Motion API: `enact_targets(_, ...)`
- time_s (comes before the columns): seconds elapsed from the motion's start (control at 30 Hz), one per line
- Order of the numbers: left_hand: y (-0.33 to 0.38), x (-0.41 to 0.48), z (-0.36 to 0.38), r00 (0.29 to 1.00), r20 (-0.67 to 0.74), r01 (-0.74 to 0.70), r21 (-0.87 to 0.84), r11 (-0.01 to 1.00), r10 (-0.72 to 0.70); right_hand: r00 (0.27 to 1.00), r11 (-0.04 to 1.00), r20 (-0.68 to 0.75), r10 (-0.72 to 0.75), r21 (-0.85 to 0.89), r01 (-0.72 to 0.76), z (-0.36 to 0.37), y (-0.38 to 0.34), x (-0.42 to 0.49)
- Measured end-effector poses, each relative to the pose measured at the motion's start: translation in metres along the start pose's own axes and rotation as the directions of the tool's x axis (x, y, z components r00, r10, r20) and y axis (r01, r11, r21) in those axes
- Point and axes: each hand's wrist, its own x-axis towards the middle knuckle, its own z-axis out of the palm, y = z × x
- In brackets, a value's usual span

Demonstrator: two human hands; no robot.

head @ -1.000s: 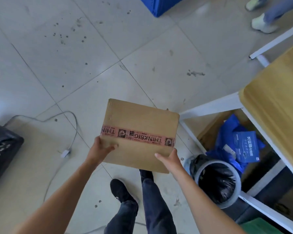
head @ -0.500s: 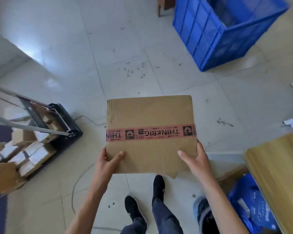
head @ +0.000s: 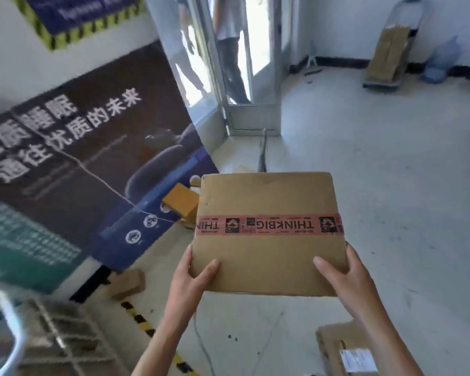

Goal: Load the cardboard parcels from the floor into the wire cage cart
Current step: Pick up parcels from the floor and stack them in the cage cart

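I carry a brown cardboard parcel [head: 269,256] with a red THINKBIG tape band across its top, held up in front of me. My left hand [head: 193,278] grips its near left corner, thumb on top. My right hand [head: 345,278] grips the near right corner the same way. The wire cage cart [head: 55,340] shows blurred at the bottom left, with its white handle bar at the left edge. Another parcel with a white label [head: 347,351] lies on the floor at the bottom right. A small parcel [head: 126,284] lies on the floor by the wall.
A large dark poster [head: 73,164] leans on the left wall. A yellow box [head: 181,203] sits beyond the parcel. A glass door [head: 242,63] stands ahead with a person behind it. A hand truck [head: 388,55] and a water bottle [head: 442,61] stand at the far right. Black-yellow floor tape [head: 147,328] runs near the cart.
The view has swung up and round from the floor and blue crate to the wall, door and cart. Both hands keep the same hold on the parcel.
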Motion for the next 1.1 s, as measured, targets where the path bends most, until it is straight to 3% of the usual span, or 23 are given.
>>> enact_targets(0.2, -0.04, -0.131, -0.202, 0.92, -0.388, 0.03, -0.085, 0.996, -0.061, 0.932, 0.985, 0.329, -0.152, -0.025, 0.169, 0.162, -0.062, -0.104)
enact_targets(0.43, -0.11, -0.314, -0.357, 0.698, -0.691, 0.039, -0.222, 0.974, -0.186, 0.74, 0.957, 0.657, -0.148, -0.093, 0.274, 0.325, -0.089, -0.265)
enact_targets(0.67, -0.166, -0.437, -0.451, 0.511, -0.813, 0.011, -0.318, 0.948, -0.279, 0.493, 0.872, 0.849, -0.19, -0.085, 0.483, 0.44, -0.095, -0.388)
enact_targets(0.8, -0.192, -0.46, -0.495, 0.446, -0.841, 0.012, -0.336, 0.942, -0.306, 0.409, 0.86, 0.895, -0.178, -0.061, 0.507, 0.494, -0.094, -0.421)
enact_targets(0.97, -0.236, -0.447, -0.561, 0.404, -0.841, 0.023, -0.384, 0.923, -0.36, 0.387, 0.874, 0.913, -0.13, -0.078, 0.479, 0.575, -0.093, -0.439)
enact_targets(1.1, -0.266, -0.404, -0.63, 0.422, -0.826, 0.043, -0.395, 0.918, -0.375, 0.399, 0.872, 0.91, -0.113, -0.102, 0.479, 0.66, -0.099, -0.432)
